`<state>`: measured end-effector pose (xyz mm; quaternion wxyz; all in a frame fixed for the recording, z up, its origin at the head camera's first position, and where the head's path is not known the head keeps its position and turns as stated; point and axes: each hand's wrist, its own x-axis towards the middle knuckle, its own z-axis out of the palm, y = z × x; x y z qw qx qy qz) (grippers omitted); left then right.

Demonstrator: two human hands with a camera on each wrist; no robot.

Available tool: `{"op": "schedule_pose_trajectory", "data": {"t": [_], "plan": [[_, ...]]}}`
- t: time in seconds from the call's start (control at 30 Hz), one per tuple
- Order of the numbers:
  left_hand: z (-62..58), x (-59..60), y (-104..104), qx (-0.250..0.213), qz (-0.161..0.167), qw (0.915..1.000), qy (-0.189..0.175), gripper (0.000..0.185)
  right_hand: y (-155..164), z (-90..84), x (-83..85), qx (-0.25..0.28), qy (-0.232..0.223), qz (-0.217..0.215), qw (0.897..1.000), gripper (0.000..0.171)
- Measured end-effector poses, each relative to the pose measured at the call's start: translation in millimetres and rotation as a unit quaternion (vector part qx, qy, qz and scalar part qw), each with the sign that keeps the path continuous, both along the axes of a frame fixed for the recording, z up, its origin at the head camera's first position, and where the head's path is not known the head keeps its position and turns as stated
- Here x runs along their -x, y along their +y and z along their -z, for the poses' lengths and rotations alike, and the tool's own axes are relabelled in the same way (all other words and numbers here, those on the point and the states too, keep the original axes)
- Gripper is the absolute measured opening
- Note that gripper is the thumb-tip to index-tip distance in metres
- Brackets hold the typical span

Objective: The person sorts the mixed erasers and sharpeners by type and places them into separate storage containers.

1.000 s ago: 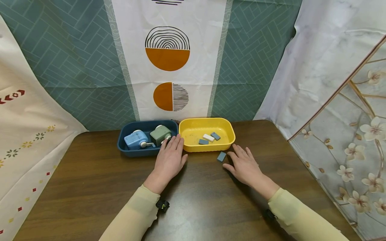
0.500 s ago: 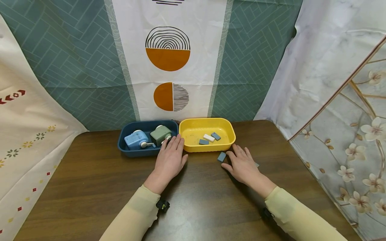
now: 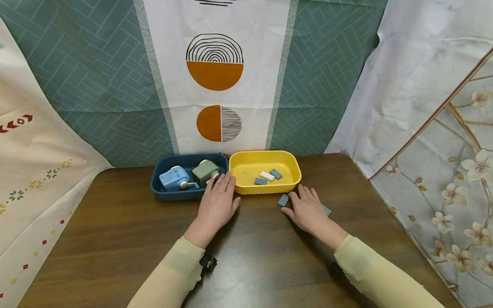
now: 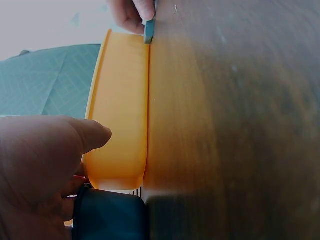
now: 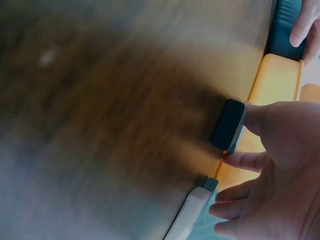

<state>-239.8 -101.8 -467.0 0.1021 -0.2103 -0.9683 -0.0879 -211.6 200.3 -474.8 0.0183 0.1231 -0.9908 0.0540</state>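
Observation:
A small blue-grey block lies on the wooden table just in front of the yellow bin. My right hand lies flat beside it, fingers stretched out, and in the right wrist view the thumb and index fingertip touch the block. My left hand rests palm down, its straight fingers on the near rim of the dark blue bin. Inside the yellow bin are three small blocks, two blue and one white.
The blue bin holds a light blue sharpener and a green one. Another pale block lies on the table right of my right hand, also seen as block. Patterned cloths hang behind and on both sides.
My right hand has slid left toward the blue-grey block and now touches it, uncovering a pale block on its right. The left hand has stayed put.

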Motion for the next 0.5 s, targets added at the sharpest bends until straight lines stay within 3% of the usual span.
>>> {"op": "schedule_pose_trajectory", "data": {"t": [0.5], "plan": [[0.4, 0.5, -0.3, 0.001, -0.001, 1.0, -0.003, 0.074, -0.9, -3.4, -2.5, -0.009, 0.004, 0.0, 1.0, 0.052]]}}
